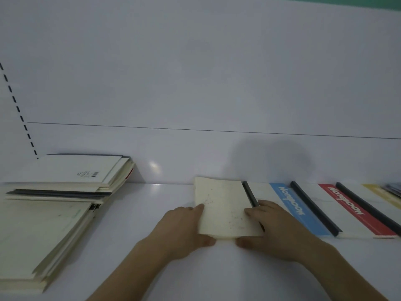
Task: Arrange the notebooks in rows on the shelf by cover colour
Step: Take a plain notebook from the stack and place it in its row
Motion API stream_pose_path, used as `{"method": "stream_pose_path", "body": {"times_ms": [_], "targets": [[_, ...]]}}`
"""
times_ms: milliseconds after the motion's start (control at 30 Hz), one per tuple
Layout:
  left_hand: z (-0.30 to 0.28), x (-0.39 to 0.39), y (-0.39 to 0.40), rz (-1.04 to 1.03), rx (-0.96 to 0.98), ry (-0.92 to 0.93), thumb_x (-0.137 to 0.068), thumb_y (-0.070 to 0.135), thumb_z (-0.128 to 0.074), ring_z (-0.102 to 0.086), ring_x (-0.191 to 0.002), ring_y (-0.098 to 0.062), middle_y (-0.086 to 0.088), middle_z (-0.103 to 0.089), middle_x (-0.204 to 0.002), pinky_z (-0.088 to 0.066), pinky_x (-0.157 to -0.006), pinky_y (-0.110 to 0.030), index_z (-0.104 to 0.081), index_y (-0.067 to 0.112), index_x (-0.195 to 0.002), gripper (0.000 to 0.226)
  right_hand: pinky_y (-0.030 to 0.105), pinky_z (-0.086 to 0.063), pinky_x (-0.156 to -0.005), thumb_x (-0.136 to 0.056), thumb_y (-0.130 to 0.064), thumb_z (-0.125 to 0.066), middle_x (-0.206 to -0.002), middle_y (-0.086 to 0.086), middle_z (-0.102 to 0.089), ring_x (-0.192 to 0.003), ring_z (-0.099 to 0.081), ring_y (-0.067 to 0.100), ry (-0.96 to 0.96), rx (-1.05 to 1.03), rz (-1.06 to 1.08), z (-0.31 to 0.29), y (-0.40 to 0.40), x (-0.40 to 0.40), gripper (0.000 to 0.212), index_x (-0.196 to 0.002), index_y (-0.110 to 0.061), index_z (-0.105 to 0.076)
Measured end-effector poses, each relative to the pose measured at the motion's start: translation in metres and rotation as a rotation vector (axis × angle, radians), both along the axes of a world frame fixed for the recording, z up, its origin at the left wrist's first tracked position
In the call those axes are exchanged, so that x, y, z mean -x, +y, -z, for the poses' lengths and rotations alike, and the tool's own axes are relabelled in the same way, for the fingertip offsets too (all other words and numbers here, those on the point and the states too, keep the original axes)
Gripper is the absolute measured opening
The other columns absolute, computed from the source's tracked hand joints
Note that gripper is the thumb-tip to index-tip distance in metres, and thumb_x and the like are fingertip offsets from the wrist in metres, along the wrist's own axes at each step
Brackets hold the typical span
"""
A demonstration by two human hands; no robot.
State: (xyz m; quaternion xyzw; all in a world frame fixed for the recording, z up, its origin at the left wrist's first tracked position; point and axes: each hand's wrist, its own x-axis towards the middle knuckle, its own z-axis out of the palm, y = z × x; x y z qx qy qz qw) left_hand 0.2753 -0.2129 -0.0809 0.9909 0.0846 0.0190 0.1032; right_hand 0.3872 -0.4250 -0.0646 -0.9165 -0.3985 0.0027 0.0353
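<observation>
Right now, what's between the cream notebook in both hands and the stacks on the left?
Head view: only bare white shelf lies between the cream notebook and the notebook stacks; nothing sits in that stretch.

Shelf glossy white laminate; cream notebook matt paper; spine black plastic.

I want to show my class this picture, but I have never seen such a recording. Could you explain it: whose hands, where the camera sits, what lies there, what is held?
There is no machine: a person wears a camera on the head, looking down at their own hands. The left hand and right hand grip a cream notebook by its near corners, flat on a white shelf. To its right lie a blue-striped notebook, a red-striped notebook and a yellow-striped notebook, overlapping in a row. On the left sit two stacks of cream notebooks.
</observation>
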Motion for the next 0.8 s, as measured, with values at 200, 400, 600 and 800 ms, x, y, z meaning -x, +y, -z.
{"method": "stream_pose_path", "body": {"times_ms": [200,400,600,800], "targets": [[-0.005,-0.004,0.002,-0.006,0.031,0.057,-0.088,0.058,-0.059,-0.047,-0.127,-0.025,-0.005,-0.050,-0.143,-0.040,-0.102,-0.034,-0.027,0.017,-0.151,0.081,0.029,-0.028,-0.108,-0.078,-0.073,-0.052,-0.142,-0.006,-0.042,-0.135,-0.028,0.012,0.066,-0.011,0.020,-0.004,0.004,-0.001,0.076,-0.136,-0.024,-0.044],[-0.002,0.001,0.000,-0.048,0.111,0.041,-0.088,0.057,-0.061,-0.052,-0.120,-0.026,-0.006,-0.057,-0.132,-0.043,-0.099,-0.033,-0.033,0.023,-0.149,0.075,0.028,-0.025,-0.108,-0.081,-0.072,-0.048,-0.142,-0.005,-0.043,-0.135,-0.026,0.013,0.044,-0.062,0.014,0.005,-0.001,0.000,0.076,-0.139,-0.023,-0.040],[-0.003,0.003,-0.005,-0.053,0.077,0.070,-0.094,0.052,-0.054,-0.045,-0.129,-0.024,-0.006,-0.050,-0.140,-0.038,-0.105,-0.033,-0.024,0.020,-0.153,0.074,0.028,-0.031,-0.103,-0.083,-0.070,-0.048,-0.136,-0.003,-0.047,-0.129,-0.033,0.014,0.054,-0.073,0.013,0.008,0.000,-0.001,0.071,-0.132,-0.019,-0.046],[-0.001,0.009,-0.010,-0.086,0.107,-0.011,-0.091,0.051,-0.058,-0.044,-0.129,-0.023,-0.003,-0.048,-0.142,-0.039,-0.105,-0.036,-0.025,0.020,-0.150,0.075,0.032,-0.012,-0.116,-0.084,-0.074,-0.035,-0.155,-0.001,-0.024,-0.145,-0.008,0.018,-0.056,-0.078,0.013,0.017,-0.002,0.007,0.080,-0.148,-0.026,-0.025]]}}
